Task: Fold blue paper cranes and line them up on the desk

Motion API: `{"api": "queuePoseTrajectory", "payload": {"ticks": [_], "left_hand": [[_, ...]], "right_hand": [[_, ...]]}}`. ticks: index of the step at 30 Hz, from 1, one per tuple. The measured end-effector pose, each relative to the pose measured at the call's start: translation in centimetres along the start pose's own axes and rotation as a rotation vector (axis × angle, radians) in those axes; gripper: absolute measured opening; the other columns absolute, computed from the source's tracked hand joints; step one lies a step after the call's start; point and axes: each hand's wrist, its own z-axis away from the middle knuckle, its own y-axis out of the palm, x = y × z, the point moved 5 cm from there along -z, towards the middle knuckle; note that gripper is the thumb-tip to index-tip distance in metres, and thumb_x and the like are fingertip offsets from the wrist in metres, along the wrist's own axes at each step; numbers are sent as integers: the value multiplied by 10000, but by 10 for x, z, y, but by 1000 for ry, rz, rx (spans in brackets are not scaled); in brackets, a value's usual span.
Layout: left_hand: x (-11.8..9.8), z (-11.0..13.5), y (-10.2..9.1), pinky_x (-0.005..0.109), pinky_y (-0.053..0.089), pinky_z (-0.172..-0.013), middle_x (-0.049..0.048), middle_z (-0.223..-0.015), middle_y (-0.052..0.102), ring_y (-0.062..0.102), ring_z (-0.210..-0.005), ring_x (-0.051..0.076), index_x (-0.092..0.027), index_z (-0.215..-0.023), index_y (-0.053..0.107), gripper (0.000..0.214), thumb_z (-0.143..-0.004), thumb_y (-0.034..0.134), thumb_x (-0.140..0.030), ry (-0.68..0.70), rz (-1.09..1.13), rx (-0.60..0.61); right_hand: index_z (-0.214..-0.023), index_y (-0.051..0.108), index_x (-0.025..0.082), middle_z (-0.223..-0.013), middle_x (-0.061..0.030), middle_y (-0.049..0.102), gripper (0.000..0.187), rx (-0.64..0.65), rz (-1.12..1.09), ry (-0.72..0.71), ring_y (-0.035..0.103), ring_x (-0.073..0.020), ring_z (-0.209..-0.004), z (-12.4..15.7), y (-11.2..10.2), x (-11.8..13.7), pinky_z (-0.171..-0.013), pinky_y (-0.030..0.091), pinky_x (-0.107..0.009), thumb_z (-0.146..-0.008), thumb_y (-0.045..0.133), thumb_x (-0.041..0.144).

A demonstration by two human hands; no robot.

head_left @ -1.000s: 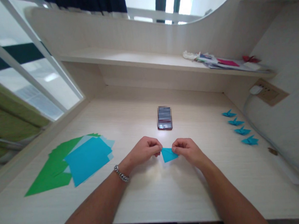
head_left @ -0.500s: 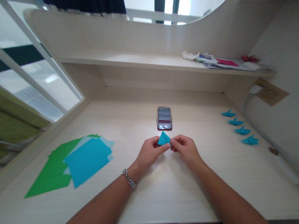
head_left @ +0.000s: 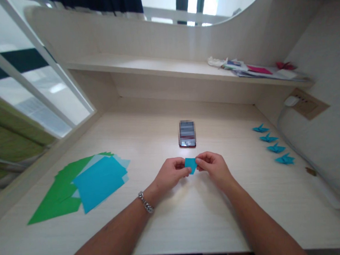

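A small folded piece of blue paper (head_left: 191, 165) is held up between my two hands, just this side of the phone. It shows a flat top edge and narrows toward the bottom. My left hand (head_left: 173, 170) pinches its left side between thumb and fingers. On the other side, the thumb and fingertips of my right hand (head_left: 212, 165) are closed on the upper right corner. The folds at the back of the paper are hidden from me.
A phone (head_left: 187, 134) lies beyond my hands. Blue sheets (head_left: 101, 183) overlap green sheets (head_left: 55, 199) at left. Several folded blue paper cranes (head_left: 276, 148) line the right side, near a cable (head_left: 295, 151). Papers (head_left: 256, 71) rest on the shelf (head_left: 154, 68).
The blue paper has been turned in my hands: its pointed top is now a flat edge with the narrow end downward. My right hand has shifted slightly to the right.
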Motion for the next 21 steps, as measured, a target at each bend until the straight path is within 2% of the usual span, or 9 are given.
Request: {"api": "queuePoseTrajectory", "payload": {"ticks": [5,13,21], "left_hand": [[0,0,0,271,470,-611,63,-750,696,615,-657,145,-142,-772,688,56,-736,666,-178,25,42,-21],[-2,1,0,258,480,-602,35,-688,681,602,-617,128,-139,-772,711,82,-722,722,-203,47,57,-43],[-6,2,-4,236,483,-587,43,-669,705,603,-595,121,-127,-756,745,85,-674,749,-150,51,125,-119]], "right_hand": [[-752,654,149,-640,-23,674,284,8,-21,36,619,-145,-583,1,0,-3,-593,514,-294,-618,788,361],[-718,654,150,-564,0,651,245,70,-31,88,597,-121,-514,6,5,0,-532,497,-258,-592,801,298],[-732,679,150,-615,-3,672,250,48,-210,155,622,-122,-541,10,7,-2,-551,509,-250,-556,827,247]]}}
